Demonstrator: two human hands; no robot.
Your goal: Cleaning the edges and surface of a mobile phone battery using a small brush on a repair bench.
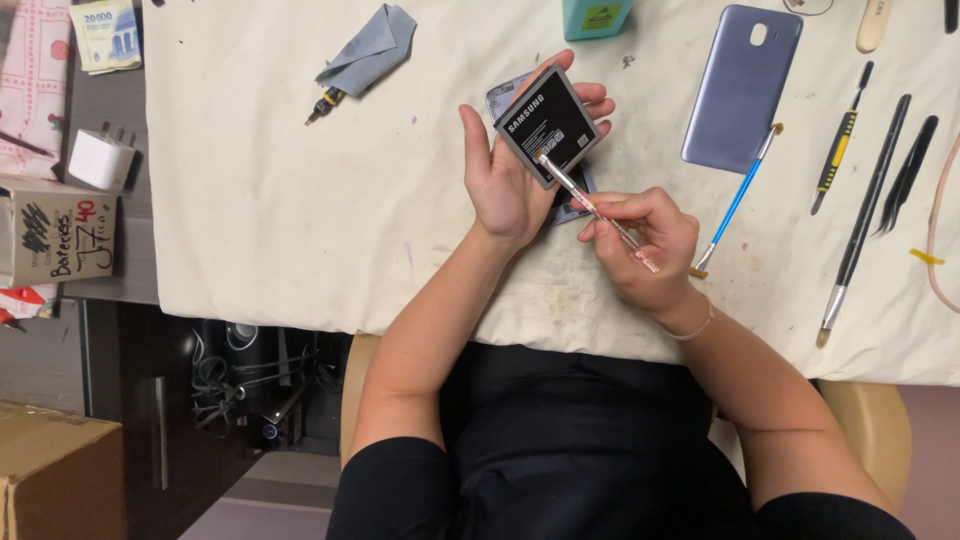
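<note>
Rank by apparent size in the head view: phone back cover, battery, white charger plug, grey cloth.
1. Phone back cover, clearly largest.
2. Battery, held in the left hand; raised toward the camera, so it may look bigger than it is.
3. Grey cloth, crumpled; close to the battery, ranking unsure.
4. White charger plug, smallest.

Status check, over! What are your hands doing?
Left hand holds black battery over phone. Right hand grips thin tool, tip on battery. Nothing in the way. Over.

Black short-sleeved top, thin pale band on right wrist
</note>
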